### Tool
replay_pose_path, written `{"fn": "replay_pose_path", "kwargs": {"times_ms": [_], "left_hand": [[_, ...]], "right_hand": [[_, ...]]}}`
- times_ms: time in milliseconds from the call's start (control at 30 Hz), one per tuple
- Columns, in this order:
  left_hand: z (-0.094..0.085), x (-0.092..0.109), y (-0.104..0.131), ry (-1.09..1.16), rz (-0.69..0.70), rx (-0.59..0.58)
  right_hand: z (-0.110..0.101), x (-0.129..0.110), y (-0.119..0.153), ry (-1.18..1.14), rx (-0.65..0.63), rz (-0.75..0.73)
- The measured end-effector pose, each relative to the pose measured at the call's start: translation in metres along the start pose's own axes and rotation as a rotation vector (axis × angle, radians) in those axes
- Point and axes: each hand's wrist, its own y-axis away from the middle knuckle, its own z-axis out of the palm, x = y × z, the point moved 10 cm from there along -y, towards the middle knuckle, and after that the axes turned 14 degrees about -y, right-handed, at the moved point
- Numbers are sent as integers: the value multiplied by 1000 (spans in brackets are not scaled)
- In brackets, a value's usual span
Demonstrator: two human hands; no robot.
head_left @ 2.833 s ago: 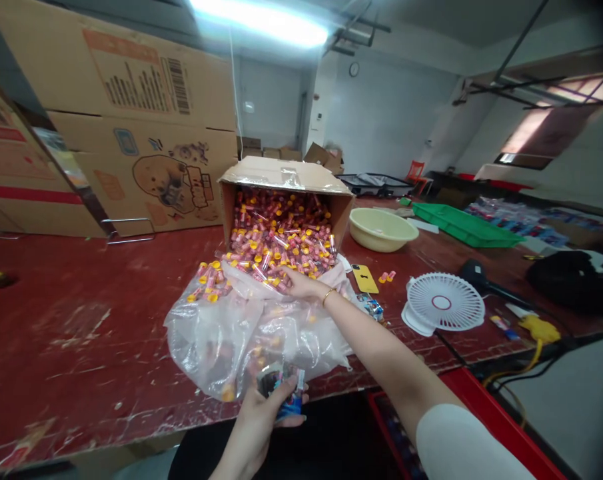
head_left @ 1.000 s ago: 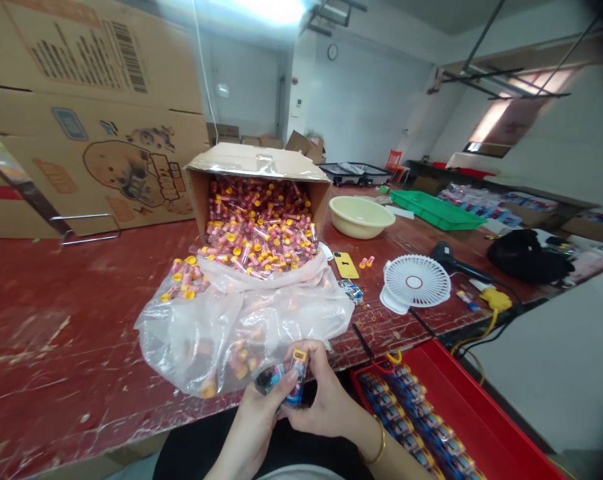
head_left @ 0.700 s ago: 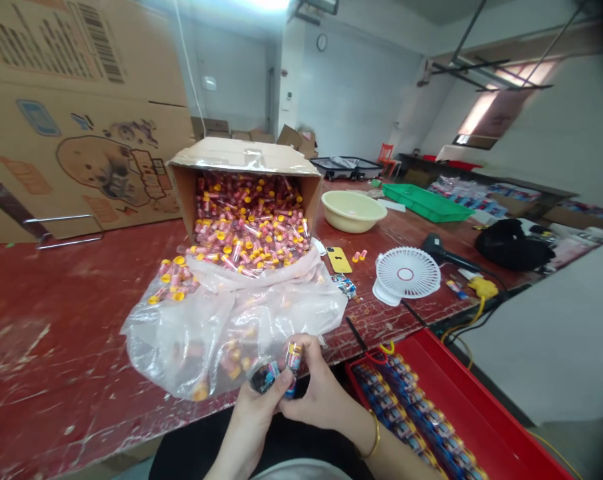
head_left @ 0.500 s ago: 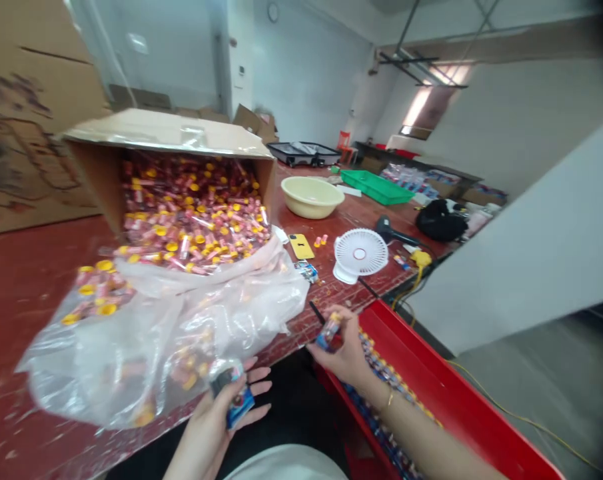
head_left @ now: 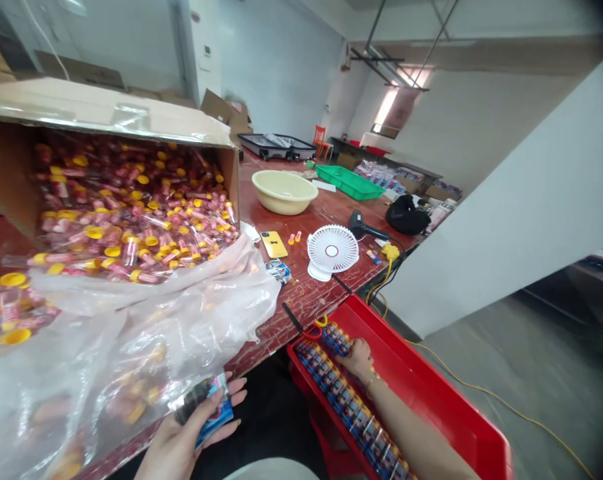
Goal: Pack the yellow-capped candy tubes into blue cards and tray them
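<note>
My left hand (head_left: 177, 437) is closed on a small stack of blue printed labels (head_left: 218, 408), thumb on top and fingers beneath, over the table's front edge. Inside the long red tray (head_left: 446, 400), my right hand (head_left: 357, 361) bends down over rows of small labelled tubes (head_left: 345, 395) with yellow caps. Its fingers are pinched round a labelled tube among the others, mostly hidden by the hand. A tipped cardboard box (head_left: 181, 127) on my left is full of pink tubes (head_left: 146, 223) with yellow caps. A clear plastic bag (head_left: 191, 320) spills from its mouth, with more tubes under and beside it.
On the red table (head_left: 276, 327) are a white fan (head_left: 332, 252), a yellow phone (head_left: 274, 245), blue packets (head_left: 279, 270), a cream basin (head_left: 284, 192), a green tray (head_left: 350, 182) and a black scanner (head_left: 366, 227). Red-handled scissors (head_left: 311, 332) lie by the red tray's near end.
My right hand has carried a labelled tube from over the table edge down into the red tray. My left hand still holds the labels. The view has turned right.
</note>
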Motion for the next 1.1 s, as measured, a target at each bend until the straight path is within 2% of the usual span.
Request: {"fn": "replay_pose_path", "kwargs": {"times_ms": [100, 167, 233, 267, 333, 400, 467, 533, 600, 667, 733, 767, 833, 900, 967, 1100], "left_hand": [[-2, 1, -1, -23, 24, 25], [-6, 1, -1, -42, 34, 57], [-10, 1, 0, -59, 36, 86], [-12, 1, 0, -63, 38, 100], [-18, 2, 2, -57, 53, 132], [-26, 4, 4, -40, 72, 171], [-35, 5, 7, -26, 94, 206], [-44, 5, 10, -4, 114, 218], [-51, 5, 13, 27, 126, 213], [-57, 4, 16, 52, 125, 211], [-63, 6, 21, 52, 134, 220], [-65, 8, 23, 47, 146, 230], [-68, 12, 28, 43, 172, 250], [-68, 15, 29, 58, 181, 254], [-66, 16, 27, 87, 189, 240], [-59, 17, 21, 133, 219, 219]], "right_hand": [[-10, -8, 4, 3, 11, -59], [-23, -30, 10, -9, 35, -120], [-37, -83, 20, -107, 89, -308], [-40, -121, 30, -196, 98, -455], [-36, -212, 61, -416, 24, -788], [-8, -305, 98, -581, -204, -1006], [35, -389, 130, -665, -448, -1067], [80, -460, 157, -650, -582, -1096], [123, -512, 175, -610, -661, -1091], [155, -545, 185, -562, -724, -1064], [170, -561, 190, -538, -771, -1038], [169, -563, 191, -545, -784, -1030], [152, -557, 191, -596, -784, -1028], [121, -539, 192, -664, -763, -1034], [90, -510, 196, -747, -796, -1014], [47, -447, 210, -963, -1060, -816]]}}
